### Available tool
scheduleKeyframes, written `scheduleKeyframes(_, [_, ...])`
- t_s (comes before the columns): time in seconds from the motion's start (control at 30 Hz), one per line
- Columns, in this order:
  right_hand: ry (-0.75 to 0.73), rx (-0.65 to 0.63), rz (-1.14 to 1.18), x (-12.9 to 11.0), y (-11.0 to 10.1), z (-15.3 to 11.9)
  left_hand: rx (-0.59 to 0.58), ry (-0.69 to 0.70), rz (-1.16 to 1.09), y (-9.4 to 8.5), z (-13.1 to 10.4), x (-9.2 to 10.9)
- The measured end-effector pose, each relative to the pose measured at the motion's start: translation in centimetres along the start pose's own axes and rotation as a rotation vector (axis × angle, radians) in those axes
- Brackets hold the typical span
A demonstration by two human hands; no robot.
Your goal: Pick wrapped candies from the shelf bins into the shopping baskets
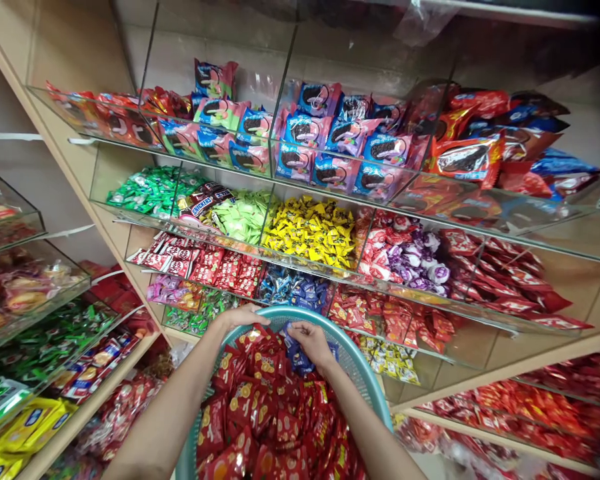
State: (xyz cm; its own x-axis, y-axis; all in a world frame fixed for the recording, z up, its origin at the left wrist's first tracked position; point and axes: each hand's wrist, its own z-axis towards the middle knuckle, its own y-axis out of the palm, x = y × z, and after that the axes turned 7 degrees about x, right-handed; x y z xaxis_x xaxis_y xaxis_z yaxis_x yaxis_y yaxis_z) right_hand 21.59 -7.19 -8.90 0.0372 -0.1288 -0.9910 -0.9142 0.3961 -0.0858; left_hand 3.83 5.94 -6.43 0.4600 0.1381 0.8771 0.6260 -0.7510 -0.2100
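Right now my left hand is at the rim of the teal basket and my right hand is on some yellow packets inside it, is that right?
Not quite: the head view shows your right hand on blue packets, not yellow ones. Your left hand is indeed at the rim of the teal basket.

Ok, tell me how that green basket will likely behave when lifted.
The basket is probably fairly heavy, since many red packets are heaped inside. Its contents would likely slide if it tilted, as the packets look glossy and lie loose.
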Motion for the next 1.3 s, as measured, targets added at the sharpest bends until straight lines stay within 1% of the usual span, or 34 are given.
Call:
scheduleKeyframes(0.1, [-0.038,-0.018,-0.048,-0.2,0.7,0.8,-0.065,0.069,-0.260,-0.3,-0.5,-0.4])
scheduleKeyframes(0.17, [-0.092,-0.020,-0.093,-0.3,1.1,1.3,-0.078,0.101,-0.355,-0.5,-0.5,-0.9])
scheduleKeyframes(0.27, [-0.176,-0.023,-0.187,-0.3,1.6,1.9,-0.043,0.088,-0.380,-0.7,0.1,-2.0])
scheduleKeyframes(0.4, [-0.283,-0.051,-0.324,-0.6,1.7,2.1,0.071,0.071,-0.436,-0.8,0.9,-3.2])
scheduleKeyframes(0.47, [-0.353,-0.048,-0.389,-0.9,1.8,2.0,0.105,0.073,-0.460,-0.8,0.9,-3.4])
scheduleKeyframes(0.6, [-0.445,-0.029,-0.456,-1.7,1.9,1.6,0.106,0.056,-0.467,-0.7,0.3,-3.0])
scheduleKeyframes(0.7, [-0.445,-0.028,-0.458,-1.9,2.1,1.4,0.195,0.030,-0.457,-0.5,-0.1,-2.7])
scheduleKeyframes(0.77, [-0.426,-0.032,-0.453,-1.9,2.1,1.4,0.247,0.065,-0.455,-0.4,-0.3,-2.6])
scheduleKeyframes(0.8, [-0.420,-0.033,-0.450,-1.9,2.1,1.4,0.255,0.091,-0.454,-0.3,-0.4,-2.6])
scheduleKeyframes(0.97, [-0.444,-0.059,-0.494,-2.1,2.1,1.5,0.187,0.171,-0.469,-0.2,-0.8,-2.8])
scheduleKeyframes(1.1, [-0.474,-0.073,-0.585,-2.4,2.3,1.7,0.156,0.186,-0.517,-0.4,-1.0,-2.9])
scheduleKeyframes(1.2, [-0.461,-0.067,-0.609,-2.4,2.4,1.8,0.165,0.198,-0.565,-0.4,-1.3,-2.4])
scheduleKeyframes(1.3, [-0.469,-0.087,-0.604,-2.5,2.6,1.9,0.134,0.172,-0.508,-0.2,-1.8,-1.6])
